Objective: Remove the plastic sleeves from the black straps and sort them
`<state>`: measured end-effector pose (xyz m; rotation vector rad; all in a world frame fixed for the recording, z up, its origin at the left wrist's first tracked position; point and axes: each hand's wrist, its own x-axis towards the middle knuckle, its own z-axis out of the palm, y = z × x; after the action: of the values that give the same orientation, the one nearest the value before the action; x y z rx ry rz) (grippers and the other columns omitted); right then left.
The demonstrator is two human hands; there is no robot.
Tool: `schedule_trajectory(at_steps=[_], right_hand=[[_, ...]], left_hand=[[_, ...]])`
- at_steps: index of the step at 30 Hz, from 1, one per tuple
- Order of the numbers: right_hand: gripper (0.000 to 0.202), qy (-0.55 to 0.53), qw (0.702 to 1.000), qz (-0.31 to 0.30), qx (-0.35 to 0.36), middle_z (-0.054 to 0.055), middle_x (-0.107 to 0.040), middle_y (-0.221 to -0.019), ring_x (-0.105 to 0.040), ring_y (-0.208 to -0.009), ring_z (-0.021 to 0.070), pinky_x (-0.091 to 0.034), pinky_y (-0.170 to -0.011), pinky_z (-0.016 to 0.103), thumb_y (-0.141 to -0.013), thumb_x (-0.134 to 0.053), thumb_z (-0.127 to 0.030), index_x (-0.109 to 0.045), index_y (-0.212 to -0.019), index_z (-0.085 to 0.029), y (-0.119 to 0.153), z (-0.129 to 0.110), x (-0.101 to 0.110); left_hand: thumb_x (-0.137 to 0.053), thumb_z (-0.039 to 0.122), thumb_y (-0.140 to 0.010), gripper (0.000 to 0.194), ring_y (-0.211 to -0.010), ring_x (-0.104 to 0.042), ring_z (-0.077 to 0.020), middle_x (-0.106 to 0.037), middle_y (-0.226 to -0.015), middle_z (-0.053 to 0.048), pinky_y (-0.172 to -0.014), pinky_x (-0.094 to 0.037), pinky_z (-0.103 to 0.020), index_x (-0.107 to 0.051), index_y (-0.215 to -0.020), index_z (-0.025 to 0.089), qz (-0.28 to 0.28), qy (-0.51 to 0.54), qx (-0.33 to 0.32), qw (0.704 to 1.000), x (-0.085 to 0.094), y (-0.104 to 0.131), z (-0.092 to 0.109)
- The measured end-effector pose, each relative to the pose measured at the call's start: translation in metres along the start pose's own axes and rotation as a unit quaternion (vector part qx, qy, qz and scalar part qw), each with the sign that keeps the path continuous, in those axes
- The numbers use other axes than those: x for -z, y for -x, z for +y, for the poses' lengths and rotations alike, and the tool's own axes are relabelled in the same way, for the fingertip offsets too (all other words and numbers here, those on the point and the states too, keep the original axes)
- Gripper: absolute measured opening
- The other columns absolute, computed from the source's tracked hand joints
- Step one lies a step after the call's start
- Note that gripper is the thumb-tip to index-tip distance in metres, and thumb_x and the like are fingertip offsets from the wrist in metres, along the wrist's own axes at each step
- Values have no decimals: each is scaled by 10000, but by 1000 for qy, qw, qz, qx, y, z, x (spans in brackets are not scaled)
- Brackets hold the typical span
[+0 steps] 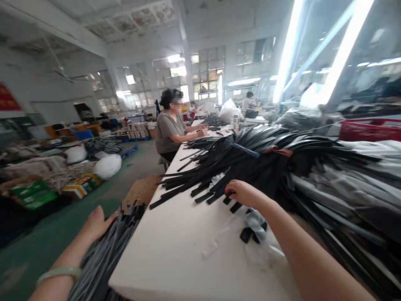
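Bright tube lights point(340, 52) glare through haze; edges blur.

The strips point(250, 163) look smooth and black (faintly glossy on top), the tabletop point(169, 242) matt white.

Pale green ring-shaped bangle point(59, 274), blurred; long grey-black strips point(105, 255), lower ends cut off by the bottom edge.
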<state>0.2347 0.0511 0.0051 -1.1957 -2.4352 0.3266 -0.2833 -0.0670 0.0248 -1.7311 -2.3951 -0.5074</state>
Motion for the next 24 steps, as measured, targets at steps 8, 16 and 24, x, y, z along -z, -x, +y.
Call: schedule_trajectory(at_steps=[8,16,24], right_hand=[[393,-14,997,20,69,113,-591,-1273,-538,-1176,208,-403,-1012,321,-853,-616,-324,-621,-1221,-186,-2,-21,-10],[564,36,995,-64,66,56,-320,-1533,-229,-1420,307,-189,-1119,584,-923,-426,-534,-398,-1428,-284,-1,-29,-41],[371,5,998,14,63,91,-536,-1374,-437,-1306,286,-272,-1084,564,-958,-428,-428,-604,-1221,-236,-5,-45,-24]], left_hand=[[-576,463,-825,381,-1070,-530,-278,-555,-1154,-143,-957,-431,-386,-562,-1050,157,-283,127,-319,895,-18,97,258],[-348,230,-900,257,-761,-590,-209,-628,-758,-53,-685,-391,-294,-503,-696,208,-292,117,-251,916,-21,128,264],[-310,435,-891,368,-857,-600,-244,-664,-832,-66,-764,-370,-306,-589,-777,222,-222,118,-162,954,-25,105,182]])
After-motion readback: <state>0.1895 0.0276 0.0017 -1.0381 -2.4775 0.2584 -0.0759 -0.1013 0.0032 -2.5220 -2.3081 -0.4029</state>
